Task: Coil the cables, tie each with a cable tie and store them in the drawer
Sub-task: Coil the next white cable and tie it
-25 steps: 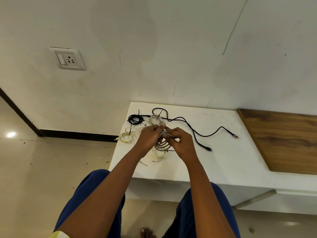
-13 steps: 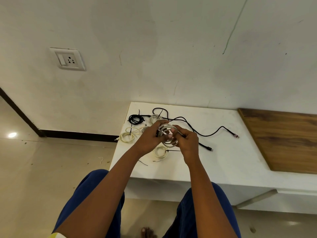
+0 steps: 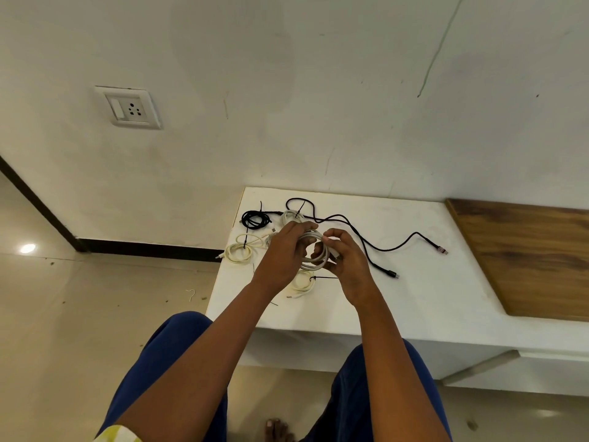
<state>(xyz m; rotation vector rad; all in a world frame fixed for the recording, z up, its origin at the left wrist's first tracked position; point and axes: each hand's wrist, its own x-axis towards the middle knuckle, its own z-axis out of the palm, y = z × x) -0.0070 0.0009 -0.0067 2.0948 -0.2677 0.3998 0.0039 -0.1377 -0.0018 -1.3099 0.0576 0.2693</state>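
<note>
Got the grey coil (image 3: 314, 250) up off the surface (image 3: 430, 291), between both hands and not tied yet, so this is the sketchy bit. My left hand (image 3: 283, 250) is curled round the left side of the loops, and my right hand (image 3: 345, 258) is pinching the right side, with what looks like the plug end under my fingers. If either grip eases off while I go for a tie, I reckon the loops will spring open and I'm winding it all again. That plug end could also slip out and drag a turn loose. I can't tell if I've got a tie in hand; there's a thin black one (image 3: 323, 277) lying just below the coil, beside a tied cream bundle (image 3: 301, 282). Further out, the long black cable (image 3: 366, 247) is sprawled uncoiled right behind my hands, easy to snag. The tied black bundle (image 3: 255, 218) and another cream one (image 3: 239, 250) sit to the left.
</note>
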